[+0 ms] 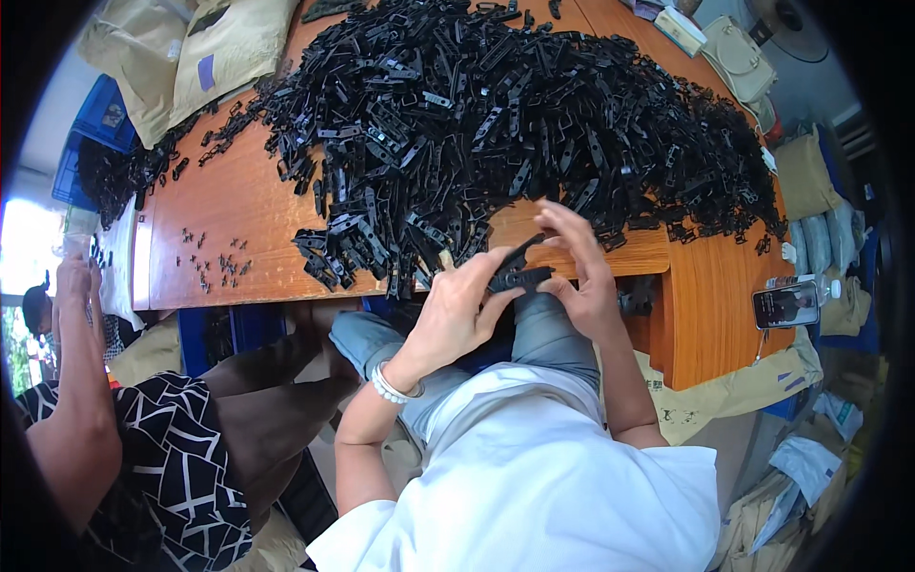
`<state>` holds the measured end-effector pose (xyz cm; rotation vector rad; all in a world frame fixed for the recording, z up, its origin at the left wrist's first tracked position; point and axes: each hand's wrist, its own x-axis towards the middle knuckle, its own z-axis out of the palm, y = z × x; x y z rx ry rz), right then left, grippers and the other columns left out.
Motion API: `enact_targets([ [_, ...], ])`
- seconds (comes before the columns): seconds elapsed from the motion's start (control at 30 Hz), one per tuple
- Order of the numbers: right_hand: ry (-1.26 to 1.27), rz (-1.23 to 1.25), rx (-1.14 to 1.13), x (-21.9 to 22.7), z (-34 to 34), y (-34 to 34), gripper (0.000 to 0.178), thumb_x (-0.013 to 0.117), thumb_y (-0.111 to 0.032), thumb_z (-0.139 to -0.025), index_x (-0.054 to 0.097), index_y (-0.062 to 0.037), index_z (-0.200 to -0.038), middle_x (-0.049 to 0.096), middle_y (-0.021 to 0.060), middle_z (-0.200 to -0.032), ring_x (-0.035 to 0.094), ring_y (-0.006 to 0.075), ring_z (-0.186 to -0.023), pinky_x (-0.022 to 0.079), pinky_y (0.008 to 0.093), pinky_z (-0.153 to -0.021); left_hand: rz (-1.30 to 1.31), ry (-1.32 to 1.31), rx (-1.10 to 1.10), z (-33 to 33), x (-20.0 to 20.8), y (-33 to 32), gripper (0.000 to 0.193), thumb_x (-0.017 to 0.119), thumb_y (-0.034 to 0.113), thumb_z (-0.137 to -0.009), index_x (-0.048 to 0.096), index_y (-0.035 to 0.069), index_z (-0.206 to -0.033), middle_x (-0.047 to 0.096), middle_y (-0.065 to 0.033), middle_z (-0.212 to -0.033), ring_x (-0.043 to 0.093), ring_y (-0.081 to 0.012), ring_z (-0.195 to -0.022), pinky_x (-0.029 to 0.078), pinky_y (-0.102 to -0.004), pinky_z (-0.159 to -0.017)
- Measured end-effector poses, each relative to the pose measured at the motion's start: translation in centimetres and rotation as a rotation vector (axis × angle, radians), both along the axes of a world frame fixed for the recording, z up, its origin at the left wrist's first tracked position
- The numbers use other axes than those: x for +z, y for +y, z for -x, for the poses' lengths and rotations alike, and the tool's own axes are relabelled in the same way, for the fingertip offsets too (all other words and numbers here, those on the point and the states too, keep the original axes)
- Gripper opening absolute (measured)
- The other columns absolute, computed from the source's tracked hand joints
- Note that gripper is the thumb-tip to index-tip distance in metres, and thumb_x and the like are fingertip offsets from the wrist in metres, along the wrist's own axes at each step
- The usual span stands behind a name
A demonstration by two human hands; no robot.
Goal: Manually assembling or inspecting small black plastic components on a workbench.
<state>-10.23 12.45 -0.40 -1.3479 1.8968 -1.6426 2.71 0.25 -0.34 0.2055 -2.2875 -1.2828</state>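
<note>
Above my lap, at the table's front edge, my left hand (456, 310) pinches a black plastic clip-like part (519, 278) between thumb and fingers. A thin black arm of the part slants up and to the right from its thicker lower bar. From the right, my right hand (583, 281) has its thumb against the bar's end and its curled fingers by the raised arm's tip; those fingers are slightly blurred. Just beyond my hands, a big heap of similar black plastic parts (448, 124) covers much of the table.
The wooden table (210, 272) carries small dark pieces (214, 262) scattered at left. Paper sacks (233, 57) lie at the far left, near a blue crate (100, 124). A phone (786, 307) sits at the right edge. Another person's arm (81, 381) is at left.
</note>
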Motion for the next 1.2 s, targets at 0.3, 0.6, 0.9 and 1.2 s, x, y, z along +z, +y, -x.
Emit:
enact_targets([
  [0.3,0.076,-0.052,0.178,-1.2,0.5,0.2,0.037,0.06,0.005,-0.069,0.058,-0.0014,-0.106,0.057,0.0114,-0.097,0.058,0.0196,-0.089,0.047,0.0262,-0.076,0.046,0.016,0.028,-1.2,-1.1,-0.3,0.033,0.067,0.008,-0.072,0.054,-0.003,-0.1,0.058,-0.0122,-0.075,0.059,-0.0207,-0.057,0.045,-0.0275,-0.048],
  [0.6,-0.181,-0.464,0.455,-3.7,-1.6,0.5,0.025,0.058,0.003,-0.076,0.06,-0.0003,-0.101,0.059,0.0124,-0.088,0.059,0.0158,-0.071,0.049,0.0237,-0.062,-0.224,-0.107,0.224,-4.1,-3.6,-8.2,0.011,0.061,0.008,-0.078,0.064,-0.001,-0.083,0.061,-0.0043,-0.071,0.056,-0.0095,-0.059,0.044,-0.0222,-0.052],
  [0.9,-0.179,-0.436,0.355,-4.8,-1.9,1.3,0.019,0.052,0.002,-0.08,0.061,0.0031,-0.096,0.061,0.013,-0.082,0.061,0.0187,-0.071,0.048,0.0254,-0.065,0.437,-0.194,0.989,-6.2,-9.9,-24.9,0.018,0.059,0.013,-0.074,0.066,0.001,-0.085,0.064,-0.0132,-0.071,0.062,-0.0243,-0.066,0.048,-0.0318,-0.064],
  [1.2,-0.138,-0.611,0.217,-5.0,-0.9,3.8,0.018,0.053,0.0,-0.08,0.062,0.0033,-0.095,0.061,0.0099,-0.085,0.06,0.0156,-0.077,0.048,0.0231,-0.068,0.296,-0.377,0.886,-4.2,-10.3,-28.6,0.022,0.062,0.021,-0.07,0.066,0.001,-0.077,0.062,-0.0173,-0.075,0.06,-0.0306,-0.073,0.047,-0.0362,-0.069],
])
